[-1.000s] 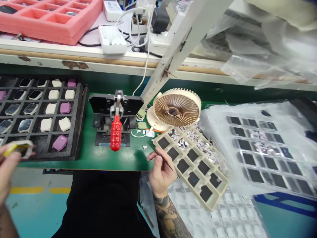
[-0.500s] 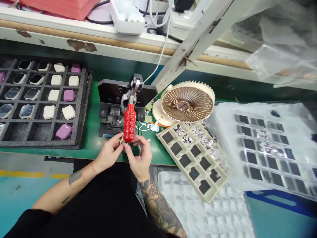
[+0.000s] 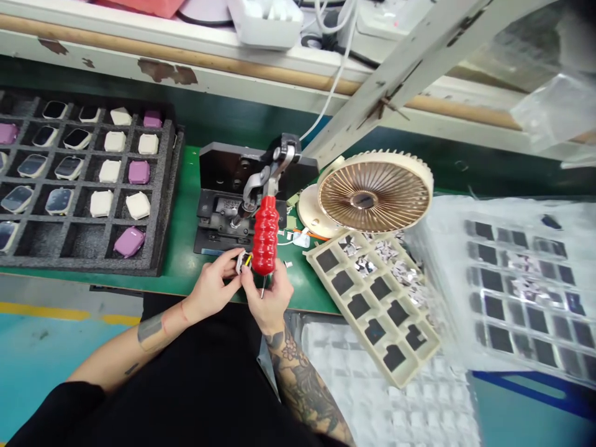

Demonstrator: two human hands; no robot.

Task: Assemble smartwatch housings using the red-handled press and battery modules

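Observation:
My left hand [image 3: 215, 280] pinches a small white watch case [image 3: 240, 262] with a yellow strip at its right side. My right hand [image 3: 270, 295] has its thumb against the case's near right side. A thin pair of metal tweezers [image 3: 264, 288] is gripped in that hand, mostly hidden. The red ribbed handle [image 3: 266, 239] of a toggle clamp hangs over both hands and covers the right fingertips. Behind it stands the black clamp fixture [image 3: 218, 208] on the green table.
At left, a black foam tray [image 3: 153, 264] holds several watches and white and purple cases. A beige fan [image 3: 375, 192] stands right of the fixture. Nearby lie a beige compartment tray [image 3: 395, 379] with dark pieces, and plastic-wrapped trays [image 3: 465, 329]. A slanted metal post [image 3: 372, 102] rises behind.
The view has shifted, so most things appear further right. The watch case now shows more clearly between my hands, with its yellow strip. The tweezers are now more hidden behind the red handle.

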